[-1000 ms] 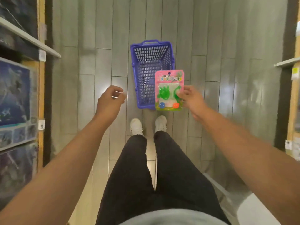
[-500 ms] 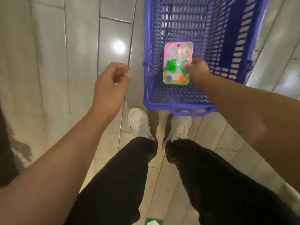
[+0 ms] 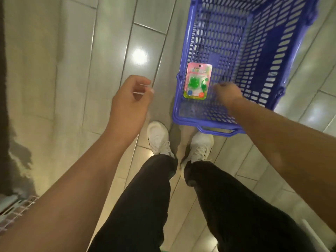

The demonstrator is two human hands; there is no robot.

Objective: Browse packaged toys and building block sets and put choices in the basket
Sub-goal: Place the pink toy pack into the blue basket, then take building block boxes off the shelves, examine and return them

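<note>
- The toy pack, a pink card with green pieces under a clear blister, lies inside the blue basket, close to its near left corner and against the left wall.
- The right hand is just beside the pack, low inside the basket. It is blurred, and a gap shows between it and the card. It looks let go, fingers loosely bent around nothing, though the blur leaves that unsure.
- The left hand hangs over the floor to the left of the basket, fingers loosely curled and grasping nothing.
- The basket stands on the floor right in front of the white shoes, its handle down on the near side.
- Judged from this, the step in hand is setting the choice down, and it seems all but done.
- To finish it well, check that the pack lies flat on the bottom rather than propped on the wall, since the card is light and could tip.
- Draw the right hand straight up and clear of the rim, so that a finger does not catch the mesh or drag the card along.
- Leave the basket where it is, easy to reach for the next choice.
</note>
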